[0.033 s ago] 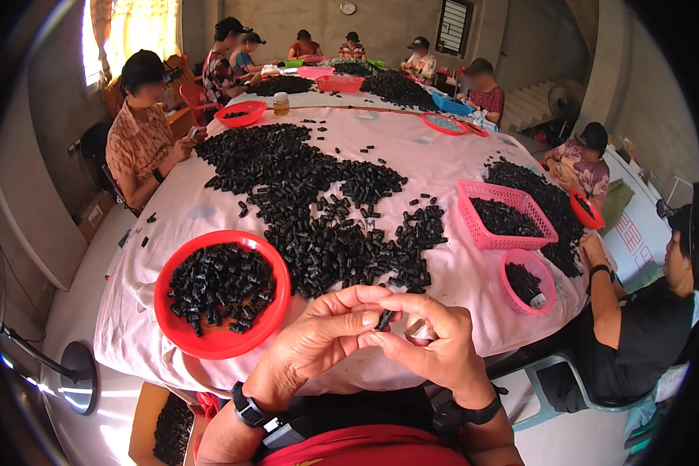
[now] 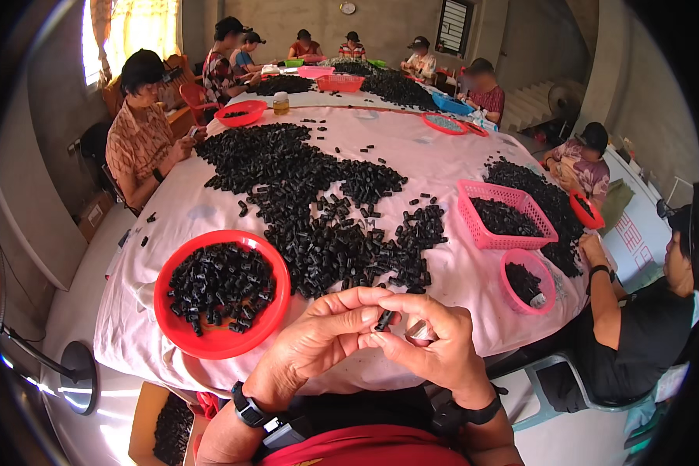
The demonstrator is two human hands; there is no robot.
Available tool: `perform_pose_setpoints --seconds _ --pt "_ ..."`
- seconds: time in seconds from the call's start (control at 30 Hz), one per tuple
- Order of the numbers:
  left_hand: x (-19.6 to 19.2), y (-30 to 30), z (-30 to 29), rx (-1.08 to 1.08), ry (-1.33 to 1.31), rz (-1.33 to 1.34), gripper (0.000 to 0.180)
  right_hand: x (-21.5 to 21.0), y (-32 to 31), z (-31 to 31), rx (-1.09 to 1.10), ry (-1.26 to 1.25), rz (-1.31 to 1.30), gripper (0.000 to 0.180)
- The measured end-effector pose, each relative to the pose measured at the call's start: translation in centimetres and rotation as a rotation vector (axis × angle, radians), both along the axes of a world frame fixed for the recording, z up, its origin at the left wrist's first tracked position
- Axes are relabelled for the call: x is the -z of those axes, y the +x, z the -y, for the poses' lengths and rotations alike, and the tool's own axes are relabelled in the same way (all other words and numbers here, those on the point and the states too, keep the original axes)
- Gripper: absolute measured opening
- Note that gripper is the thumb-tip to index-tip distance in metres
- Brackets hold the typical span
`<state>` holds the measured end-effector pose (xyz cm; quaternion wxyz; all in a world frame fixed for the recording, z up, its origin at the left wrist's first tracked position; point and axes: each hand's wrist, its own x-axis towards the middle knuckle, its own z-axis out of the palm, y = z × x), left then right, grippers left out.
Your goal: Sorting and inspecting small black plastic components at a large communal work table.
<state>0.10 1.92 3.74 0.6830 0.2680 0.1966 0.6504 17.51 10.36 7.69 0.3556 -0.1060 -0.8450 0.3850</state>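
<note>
Near the table's front edge my left hand and my right hand come together, fingertips nearly meeting. Between them is a small black cylindrical plastic part, tilted and pinched from both sides. A shiny metallic object sits inside my curled right hand; its kind is partly hidden by the fingers. Just beyond my hands lies a wide heap of similar black parts. Left of my left hand stands a round red bowl with more black parts in it.
At right are a pink basket and a pink round bowl, both holding black pieces. A co-worker in black sits close on the right; several others line the table. A cardboard box stands at lower left, near a lamp base.
</note>
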Motion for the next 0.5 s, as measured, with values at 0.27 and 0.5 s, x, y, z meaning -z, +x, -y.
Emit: perform_pose_setpoints --seconds 0.27,0.5 --pt "0.0 -0.2 0.3 -0.019 -0.067 -0.033 0.032 0.0 -0.2 0.3 0.127 0.13 -0.053 0.037" --pt "-0.4 0.0 0.4 0.041 -0.026 -0.01 0.03 1.0 -0.5 -0.8 0.172 0.304 -0.023 0.042"
